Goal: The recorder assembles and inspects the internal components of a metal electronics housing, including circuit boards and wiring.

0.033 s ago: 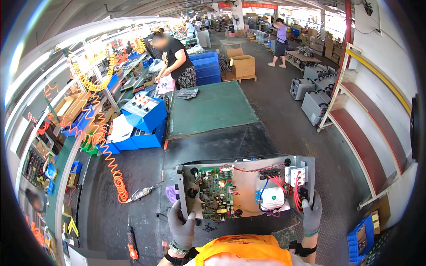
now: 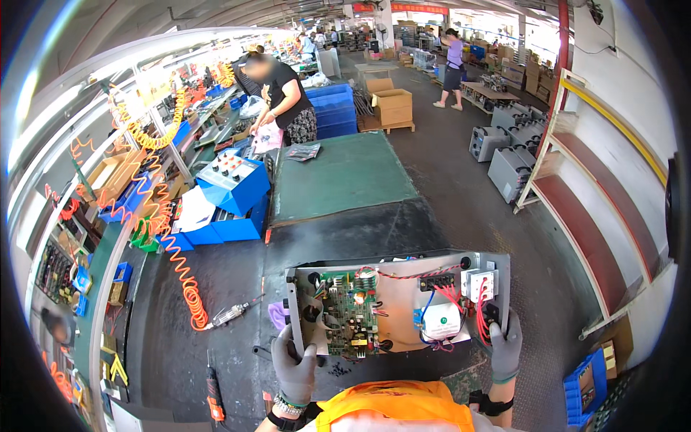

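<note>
Before me an open metal chassis (image 2: 399,333) rests on the black bench top, its inside facing me. My left hand (image 2: 295,367), in a grey glove, grips its left end panel, thumb inside the edge. The right end panel is held by my right hand (image 2: 507,349), also gloved, with its fingers partly hidden behind the metal. A green circuit board (image 2: 351,317) fills the chassis's left half. To the right sit a white-wrapped component (image 2: 441,321) and a white terminal block (image 2: 481,284) with red wires. A purple cloth (image 2: 277,315) lies beside the left panel.
Left on the bench lie a clear-bodied air tool (image 2: 232,314) on an orange coiled hose (image 2: 193,302) and an orange-black screwdriver (image 2: 214,396). Blue bins (image 2: 241,225) stand beyond. A co-worker (image 2: 288,101) stands at the far left; a shelf rack (image 2: 590,216) is at right.
</note>
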`<state>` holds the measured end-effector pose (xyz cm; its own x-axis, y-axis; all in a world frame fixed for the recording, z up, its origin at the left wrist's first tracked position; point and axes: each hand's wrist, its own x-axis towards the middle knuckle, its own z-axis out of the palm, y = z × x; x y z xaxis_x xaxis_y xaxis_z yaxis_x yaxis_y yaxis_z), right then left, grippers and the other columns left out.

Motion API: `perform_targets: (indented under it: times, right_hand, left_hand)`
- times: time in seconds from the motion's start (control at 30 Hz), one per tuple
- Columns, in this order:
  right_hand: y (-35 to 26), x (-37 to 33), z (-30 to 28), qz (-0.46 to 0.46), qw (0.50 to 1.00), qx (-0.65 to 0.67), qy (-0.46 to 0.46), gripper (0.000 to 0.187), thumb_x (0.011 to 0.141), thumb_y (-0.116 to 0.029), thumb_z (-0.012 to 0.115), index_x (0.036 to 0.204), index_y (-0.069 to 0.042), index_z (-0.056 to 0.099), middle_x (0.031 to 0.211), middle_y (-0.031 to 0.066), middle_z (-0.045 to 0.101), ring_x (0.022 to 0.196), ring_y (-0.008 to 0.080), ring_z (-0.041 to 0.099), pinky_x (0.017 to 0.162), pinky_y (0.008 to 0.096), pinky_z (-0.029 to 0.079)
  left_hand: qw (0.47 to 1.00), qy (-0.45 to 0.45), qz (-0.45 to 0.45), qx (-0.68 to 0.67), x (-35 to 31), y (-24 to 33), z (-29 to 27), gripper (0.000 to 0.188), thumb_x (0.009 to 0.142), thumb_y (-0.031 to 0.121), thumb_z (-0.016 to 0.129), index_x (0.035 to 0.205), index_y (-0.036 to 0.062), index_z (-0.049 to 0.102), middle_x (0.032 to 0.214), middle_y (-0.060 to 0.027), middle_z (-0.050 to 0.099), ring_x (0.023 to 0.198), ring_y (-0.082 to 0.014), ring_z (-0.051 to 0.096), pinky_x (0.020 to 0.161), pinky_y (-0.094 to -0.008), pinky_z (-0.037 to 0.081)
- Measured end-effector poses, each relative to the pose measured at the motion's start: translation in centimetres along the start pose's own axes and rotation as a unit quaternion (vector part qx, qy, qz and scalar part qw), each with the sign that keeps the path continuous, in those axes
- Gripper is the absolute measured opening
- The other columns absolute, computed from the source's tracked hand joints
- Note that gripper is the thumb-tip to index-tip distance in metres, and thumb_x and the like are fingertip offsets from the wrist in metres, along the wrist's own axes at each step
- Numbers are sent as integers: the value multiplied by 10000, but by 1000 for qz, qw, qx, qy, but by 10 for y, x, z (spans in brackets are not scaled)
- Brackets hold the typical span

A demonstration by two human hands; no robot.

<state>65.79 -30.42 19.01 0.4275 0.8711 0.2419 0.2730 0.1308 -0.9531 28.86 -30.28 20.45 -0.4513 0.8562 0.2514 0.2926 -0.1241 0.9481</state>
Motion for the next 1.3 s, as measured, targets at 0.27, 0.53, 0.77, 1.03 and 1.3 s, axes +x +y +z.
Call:
perform_targets:
  times: [0.27, 0.53, 0.77, 1.03, 1.3]
  right_hand:
    - [4, 1, 0, -9, 1000, 7, 1, 372, 869, -78, 572, 1224, 27, 544, 1095, 83, 627, 993, 145, 582, 898, 294, 461]
    - [7, 0, 1, -6, 1000, -3, 10, 385, 865, -71, 569, 1237, 24, 538, 1098, 81, 630, 1003, 147, 588, 907, 292, 461]
    - [6, -1, 0, -6, 1000, -13, 7, 414, 862, -85, 569, 1260, 21, 528, 1094, 78, 626, 994, 150, 587, 903, 296, 465]
    - [11, -1, -3, -5, 1000, -11, -2, 417, 871, -102, 582, 1263, 25, 523, 1091, 78, 633, 996, 149, 590, 894, 295, 472]
    - [10, -1, -2, -10, 1000, -13, 4, 422, 872, -117, 593, 1263, 28, 525, 1104, 83, 628, 1006, 154, 583, 904, 299, 468]
  left_hand:
    - [1000, 1, 12, -8, 0, 3, 2, 514, 785, -39, 618, 1286, -14, 505, 878, -24, 527, 648, -77, 506, 552, -223, 440]
    - [1000, 5, 25, 4, -1, -6, 0, 542, 771, -47, 625, 1298, -17, 503, 952, -29, 532, 754, -85, 518, 624, -226, 465]
    - [1000, 10, 17, -14, -2, -16, -1, 557, 761, -50, 640, 1301, -11, 512, 992, -15, 522, 808, -89, 510, 724, -230, 446]
    - [1000, -13, -11, 24, -3, -25, -5, 562, 775, -22, 627, 1314, -30, 470, 1159, -99, 579, 1016, -166, 587, 902, -300, 474]
    - [1000, 21, 15, -7, -3, -31, -2, 554, 743, -16, 653, 1287, -4, 547, 987, -20, 506, 804, -106, 487, 727, -241, 421]
